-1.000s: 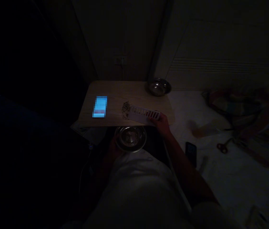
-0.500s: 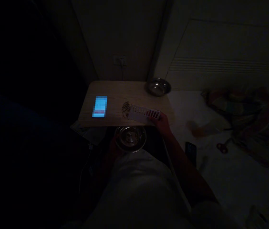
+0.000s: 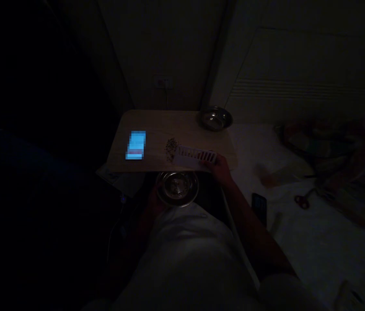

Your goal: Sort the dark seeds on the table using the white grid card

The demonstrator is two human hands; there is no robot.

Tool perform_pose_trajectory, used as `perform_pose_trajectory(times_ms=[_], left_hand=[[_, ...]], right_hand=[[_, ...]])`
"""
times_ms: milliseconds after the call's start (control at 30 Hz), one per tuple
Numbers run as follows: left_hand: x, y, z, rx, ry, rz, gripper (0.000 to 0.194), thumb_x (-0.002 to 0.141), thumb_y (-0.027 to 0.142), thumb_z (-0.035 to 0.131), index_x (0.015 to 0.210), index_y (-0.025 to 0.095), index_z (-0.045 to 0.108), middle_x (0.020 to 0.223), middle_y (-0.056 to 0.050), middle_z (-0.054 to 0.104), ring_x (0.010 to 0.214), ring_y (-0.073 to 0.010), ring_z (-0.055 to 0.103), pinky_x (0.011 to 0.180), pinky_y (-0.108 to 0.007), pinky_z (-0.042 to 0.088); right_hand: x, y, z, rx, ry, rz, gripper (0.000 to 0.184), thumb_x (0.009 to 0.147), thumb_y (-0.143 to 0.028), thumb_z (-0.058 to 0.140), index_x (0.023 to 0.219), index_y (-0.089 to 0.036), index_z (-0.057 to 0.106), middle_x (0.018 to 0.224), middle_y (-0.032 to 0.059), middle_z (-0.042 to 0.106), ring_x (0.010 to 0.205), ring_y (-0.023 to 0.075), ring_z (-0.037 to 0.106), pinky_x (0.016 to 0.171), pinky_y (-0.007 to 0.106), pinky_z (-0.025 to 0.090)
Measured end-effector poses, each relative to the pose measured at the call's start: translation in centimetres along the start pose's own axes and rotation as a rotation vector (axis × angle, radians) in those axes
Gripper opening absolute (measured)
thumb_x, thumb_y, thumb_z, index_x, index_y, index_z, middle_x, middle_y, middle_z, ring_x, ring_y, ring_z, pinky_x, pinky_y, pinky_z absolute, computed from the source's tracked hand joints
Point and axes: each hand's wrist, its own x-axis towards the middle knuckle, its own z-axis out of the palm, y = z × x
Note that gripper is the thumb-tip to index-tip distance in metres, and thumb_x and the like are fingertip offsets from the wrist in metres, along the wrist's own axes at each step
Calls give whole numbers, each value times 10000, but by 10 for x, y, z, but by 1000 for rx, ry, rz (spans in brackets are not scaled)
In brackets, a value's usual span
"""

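Note:
In the dim head view, my right hand is closed around one end of a long white slotted plastic piece, held low over the small wooden table. Its far end touches or nearly touches a scatter of small dark bits on the tabletop. My left hand, mostly in shadow, grips the left rim of a shiny metal bowl. That bowl sits just under the table's near edge, above my lap, with some small bits inside.
On the wooden table lie a glowing phone at left and a second metal bowl at the back right corner. A dark phone and red-handled scissors rest on the white sheet. A wall socket is behind.
The slotted piece has tilted a little in my right hand and shifted slightly left, nearer the bits. My left hand and the bowl look unchanged. The scene is slightly darker.

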Motion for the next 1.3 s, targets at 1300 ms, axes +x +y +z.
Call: perform_pose_trajectory(times_ms=[1300], left_hand=[[0,0,1,12,29,-28,304,762,328,574,1018,178,638,965,-86,694,1093,-278,562,977,-433,387]], right_hand=[[-3,-4,-1,-47,-4,-32,268,624,-342,681,830,-172,653,768,17,671,684,160,582,634,286,466]])
